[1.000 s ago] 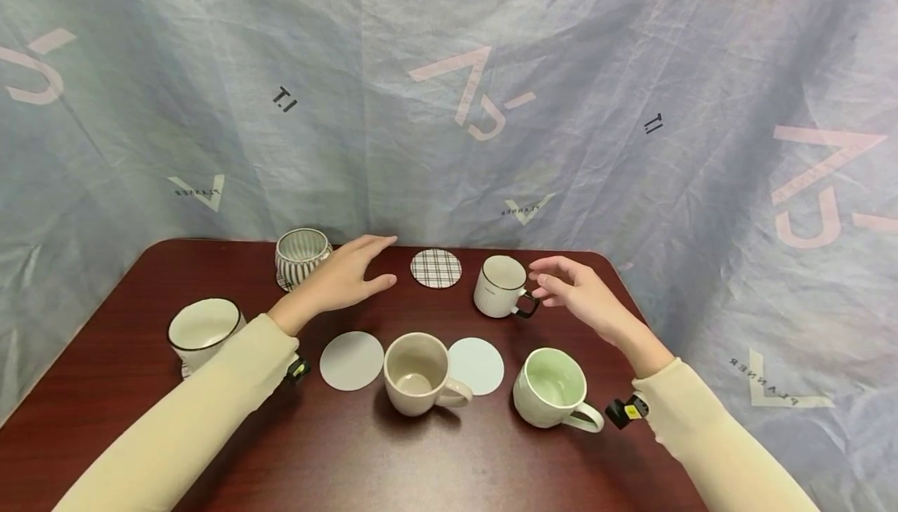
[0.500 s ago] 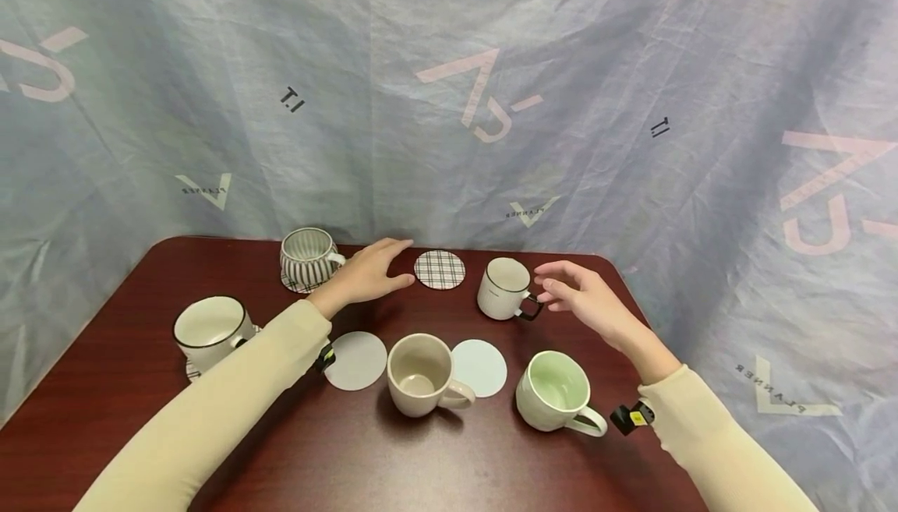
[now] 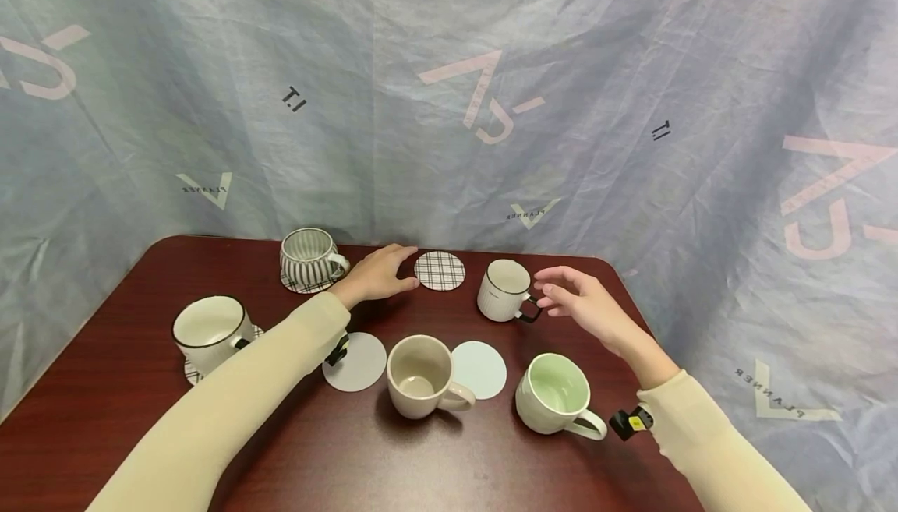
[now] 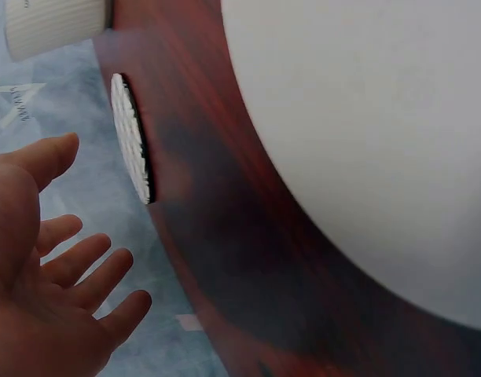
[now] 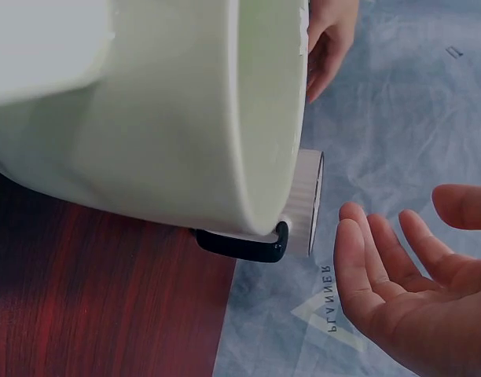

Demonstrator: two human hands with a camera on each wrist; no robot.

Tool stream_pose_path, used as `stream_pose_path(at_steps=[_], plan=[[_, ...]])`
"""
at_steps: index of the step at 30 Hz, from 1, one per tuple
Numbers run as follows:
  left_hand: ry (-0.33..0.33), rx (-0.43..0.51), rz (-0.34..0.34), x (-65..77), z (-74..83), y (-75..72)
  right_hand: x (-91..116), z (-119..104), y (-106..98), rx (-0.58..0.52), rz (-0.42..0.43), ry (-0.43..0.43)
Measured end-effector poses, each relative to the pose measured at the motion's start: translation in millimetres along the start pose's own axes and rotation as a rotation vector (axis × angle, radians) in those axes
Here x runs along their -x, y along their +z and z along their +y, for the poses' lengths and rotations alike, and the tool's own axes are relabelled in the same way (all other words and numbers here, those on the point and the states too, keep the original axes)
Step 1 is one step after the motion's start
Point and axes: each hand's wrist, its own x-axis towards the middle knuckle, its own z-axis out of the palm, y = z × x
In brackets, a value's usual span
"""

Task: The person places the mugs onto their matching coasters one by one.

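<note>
My left hand, fingers extended and thumb apart, hovers just left of a round plaid coaster at the back of the table; it holds nothing. In the left wrist view that coaster lies beyond the spread fingers. Loosely bent and holding nothing, my right hand is beside the black handle of a white, dark-rimmed mug. A gap shows between them in the right wrist view, where a pale green mug hides much of the white mug.
A striped cup and a wide white mug sit on plaid coasters at left. In front, a beige mug stands between a grey coaster and a pale coaster. The green mug is at front right. A curtain hangs behind.
My left hand has moved right, away from the striped cup and towards the plaid coaster. My right hand has stayed by the white mug's handle. The view has shifted slightly.
</note>
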Motion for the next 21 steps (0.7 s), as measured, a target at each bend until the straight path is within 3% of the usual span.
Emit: stream_pose_path(at_steps=[12,21], plan=[[-0.022,-0.026,-0.05,-13.1,-4.9,7.5,-1.5,2.6,-1.0,0.001,-0.001,0.004],[-0.034,-0.119,-0.135,-24.4,-9.6,12.4,-1.9,4.1,-1.2,-0.003,-0.002,0.013]])
